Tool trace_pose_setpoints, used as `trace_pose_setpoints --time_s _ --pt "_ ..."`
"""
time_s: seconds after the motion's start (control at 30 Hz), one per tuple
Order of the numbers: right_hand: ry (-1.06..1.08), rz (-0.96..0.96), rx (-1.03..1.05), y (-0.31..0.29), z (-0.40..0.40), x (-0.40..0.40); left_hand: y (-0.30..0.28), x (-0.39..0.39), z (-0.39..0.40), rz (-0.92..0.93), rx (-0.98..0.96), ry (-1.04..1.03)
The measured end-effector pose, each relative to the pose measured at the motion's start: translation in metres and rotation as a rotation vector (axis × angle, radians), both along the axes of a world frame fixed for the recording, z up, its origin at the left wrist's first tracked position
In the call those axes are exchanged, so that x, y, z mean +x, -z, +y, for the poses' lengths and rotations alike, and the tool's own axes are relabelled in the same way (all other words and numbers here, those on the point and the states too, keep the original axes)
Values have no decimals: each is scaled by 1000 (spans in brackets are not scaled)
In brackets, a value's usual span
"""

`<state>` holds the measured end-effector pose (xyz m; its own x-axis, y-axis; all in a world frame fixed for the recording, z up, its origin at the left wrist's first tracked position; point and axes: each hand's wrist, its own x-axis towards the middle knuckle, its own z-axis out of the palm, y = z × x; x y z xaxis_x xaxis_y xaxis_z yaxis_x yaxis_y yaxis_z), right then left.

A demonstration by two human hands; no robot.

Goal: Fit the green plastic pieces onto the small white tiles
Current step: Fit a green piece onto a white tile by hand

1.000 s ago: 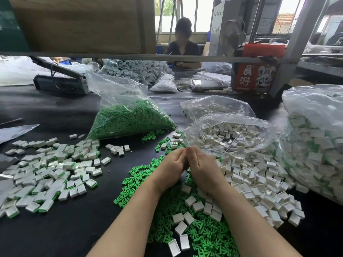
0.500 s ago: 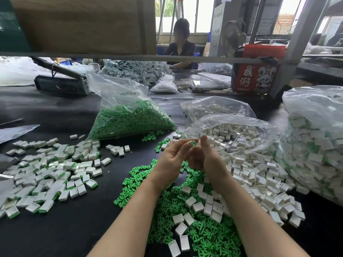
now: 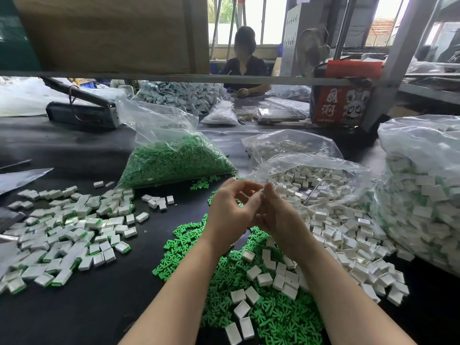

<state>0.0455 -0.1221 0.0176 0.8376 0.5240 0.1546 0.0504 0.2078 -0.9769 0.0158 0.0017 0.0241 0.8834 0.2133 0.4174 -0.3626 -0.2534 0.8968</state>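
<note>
The only writing I can read is on the red box [image 3: 344, 105] at the far side of the worktop [image 3: 87, 307]: it carries two large white Chinese characters, 國潮, next to a drawn lion face. The other packs show no label that I can make out.

My two hands meet above the worktop, raised over the loose heap of green plastic pieces [image 3: 273, 317]. The left hand [image 3: 231, 212] has its fingers curled, with thumb and forefinger reaching toward the right one. The right hand [image 3: 278, 217] pinches a small piece at its fingertips [image 3: 266, 192]; a bit of green shows there, but the piece is too small to name for sure. I cannot tell whether the left grip is clamped on it also or only touches it.

The small white tiles [image 3: 348, 235] lie spread just right of my hands, some on top of the green heap. Finished tiles [image 3: 64, 235] with green edges lie well apart at the left. A bag of green pieces [image 3: 174, 163] stands behind my hands.
</note>
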Motion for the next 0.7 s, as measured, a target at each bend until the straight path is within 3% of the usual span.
trace_pose_setpoints --time_s 0.17,0.5,0.7 --pt "-4 7 24 -1 0 -2 -6 -2 -4 39 -66 -13" --pt "-6 55 91 0 -1 -2 -4 0 -28 139 -435 -7" --pt "57 11 64 0 -2 -3 -1 -1 -31 152 -510 37"
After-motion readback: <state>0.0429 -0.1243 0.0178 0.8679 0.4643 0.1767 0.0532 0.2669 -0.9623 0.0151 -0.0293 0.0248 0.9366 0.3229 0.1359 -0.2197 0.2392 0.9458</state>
